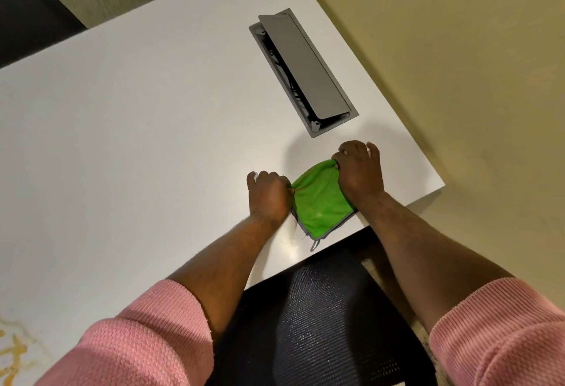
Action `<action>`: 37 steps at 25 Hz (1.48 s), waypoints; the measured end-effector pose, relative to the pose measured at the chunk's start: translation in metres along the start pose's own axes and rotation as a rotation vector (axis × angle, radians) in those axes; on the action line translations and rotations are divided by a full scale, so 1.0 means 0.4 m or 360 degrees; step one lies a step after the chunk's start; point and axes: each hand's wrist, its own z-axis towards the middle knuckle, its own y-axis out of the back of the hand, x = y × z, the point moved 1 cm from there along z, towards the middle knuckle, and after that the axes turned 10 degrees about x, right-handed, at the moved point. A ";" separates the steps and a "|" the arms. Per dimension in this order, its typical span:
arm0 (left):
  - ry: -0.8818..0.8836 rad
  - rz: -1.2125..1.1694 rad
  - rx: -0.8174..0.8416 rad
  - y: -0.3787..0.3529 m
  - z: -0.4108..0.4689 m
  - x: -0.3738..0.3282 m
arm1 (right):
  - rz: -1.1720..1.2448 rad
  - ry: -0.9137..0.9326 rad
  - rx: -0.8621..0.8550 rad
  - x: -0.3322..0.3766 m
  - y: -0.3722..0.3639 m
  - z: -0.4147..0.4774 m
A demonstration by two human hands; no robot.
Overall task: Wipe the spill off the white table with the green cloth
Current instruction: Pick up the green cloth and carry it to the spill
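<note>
The cloth (pixel 321 199), green with grey trim, lies bunched near the table's (pixel 137 129) front edge, by its right corner. The left hand (pixel 269 196) pinches its left edge; the right hand (pixel 359 171) presses on and grips its right side. Behind them a grey cable box (pixel 305 70) stands half open. A yellowish spill (pixel 12 352) marks the table far left. A black mesh chair (pixel 321 318) sits below, between 2 pink sleeves (pixel 146 343).

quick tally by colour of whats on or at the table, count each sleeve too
green: 1, the cloth
pink: 2, the left sleeve and right sleeve
grey: 1, the cable box set into the table
black: 1, the chair
orange-yellow: 1, the spill
total: 6
</note>
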 end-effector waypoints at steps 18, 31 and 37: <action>-0.0019 -0.0234 -0.0318 0.170 -0.263 0.263 | 0.0524 0.0331 -0.0256 0.282 0.185 -0.105; 0.0027 -0.0469 -0.0635 0.246 -0.719 0.739 | 0.0481 0.0519 -0.0275 0.861 0.209 -0.313; 0.0021 -0.0702 -0.0539 0.210 -0.966 1.037 | 0.0397 0.0455 -0.0100 1.194 0.115 -0.481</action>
